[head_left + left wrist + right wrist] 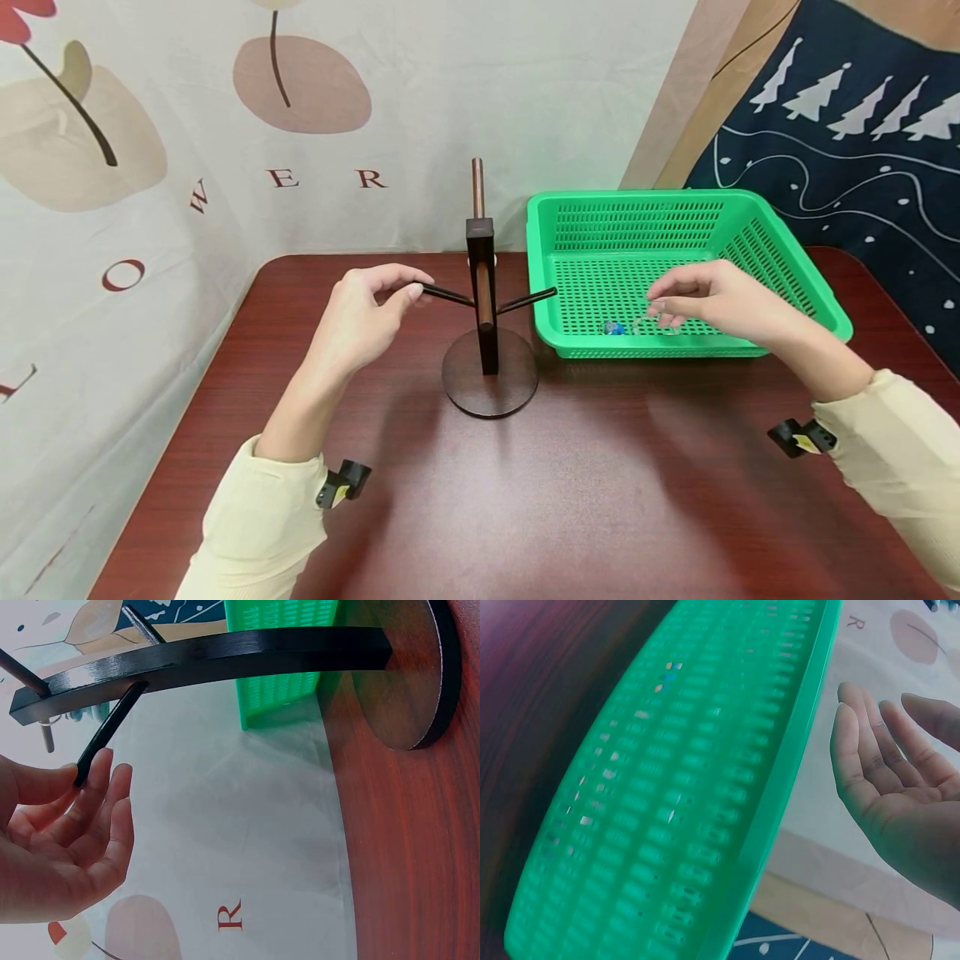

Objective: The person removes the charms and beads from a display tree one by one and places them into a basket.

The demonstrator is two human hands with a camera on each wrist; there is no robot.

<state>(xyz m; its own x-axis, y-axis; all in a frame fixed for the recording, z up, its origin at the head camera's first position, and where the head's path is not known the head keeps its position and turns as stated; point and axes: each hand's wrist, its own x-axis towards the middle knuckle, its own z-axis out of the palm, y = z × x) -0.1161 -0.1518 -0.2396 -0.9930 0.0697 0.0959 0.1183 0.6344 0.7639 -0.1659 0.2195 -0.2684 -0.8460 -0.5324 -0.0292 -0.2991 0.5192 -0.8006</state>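
- Pale cloth [450,83] with printed letters covers the back of the scene, and navy cloth [825,192] with white trees fills the upper right of the frame; below spreads a dark red-brown table [585,500].
- At the centre of the frame stands an upright black stand [489,348] on a round base [461,375], its pegs jutting out.
- Just right of it, at centre right, sits a green basket [660,346] with latticed walls; on its floor, near the front wall, shows a small blue piece [614,328], and beside that a clear, thin loop [637,322], partly hard to make out.
- Key relation: the blue piece and the loop lie to the lower left of the right hand [716,296], which is much nearer to them than the left hand [369,312].
- Left of the post, the left peg [447,294] has its long axis running up and leftward to the left fingertips; the right peg [528,300] slants up toward the basket.
- The left hand pinches the left peg's tip between thumb and forefinger, the other fingers bent loosely.
- The right hand hangs over the basket, half spread, fingers softly curved and thumb apart; the right wrist view shows nothing in its grasp.
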